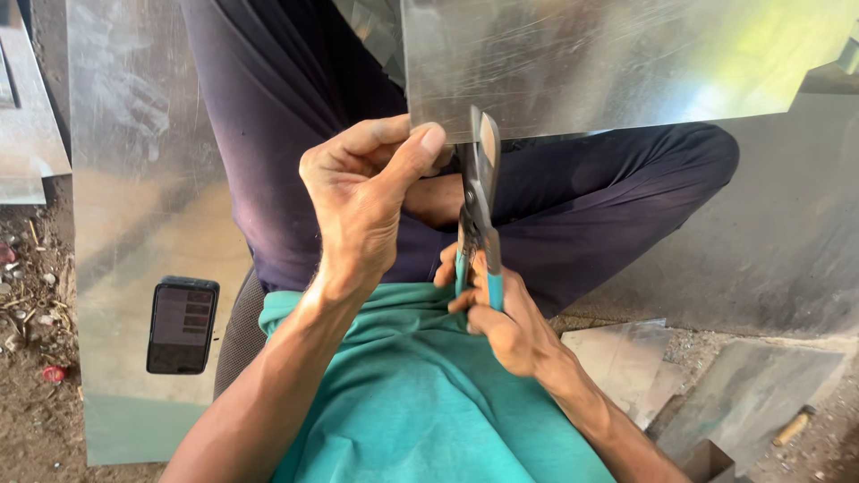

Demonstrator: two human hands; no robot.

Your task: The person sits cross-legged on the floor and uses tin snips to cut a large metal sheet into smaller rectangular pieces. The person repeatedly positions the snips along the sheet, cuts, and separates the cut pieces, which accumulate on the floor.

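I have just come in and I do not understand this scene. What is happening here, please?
A person sits cross-legged and cuts a metal sheet. The right hand grips the teal handles of tin snips, whose blades stand at the sheet's near edge. The left hand pinches that edge just beside the blades. A phone lies on another sheet to the left.

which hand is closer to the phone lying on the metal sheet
Left. The left hand pinches the metal sheet's edge, up and right of the phone. The right hand grips the snips farther right.
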